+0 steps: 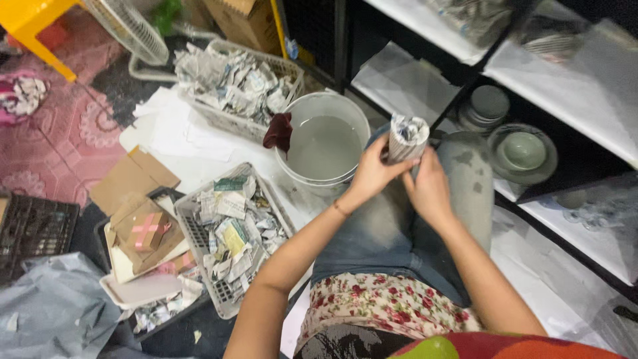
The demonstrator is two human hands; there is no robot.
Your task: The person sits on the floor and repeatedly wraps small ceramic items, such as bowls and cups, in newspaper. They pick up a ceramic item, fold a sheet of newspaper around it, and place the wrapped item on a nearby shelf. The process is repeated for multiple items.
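Both my hands hold a bundle wrapped in newspaper (407, 137) above my knees. My left hand (373, 174) grips its left side with fingers curled around the paper. My right hand (428, 188) closes on it from below and the right. What is inside the wrapping is hidden. I sit on the floor in grey jeans (392, 233), legs bent toward a dark shelf unit.
A white bucket (323, 141) of murky water with a dark red cloth (279, 131) on its rim stands just left of my knees. Two white baskets (232, 80) (234, 236) hold newspaper-wrapped pieces. Ceramic plates (487, 106) and a bowl (523, 150) sit on the shelf. Cardboard boxes (143, 229) lie left.
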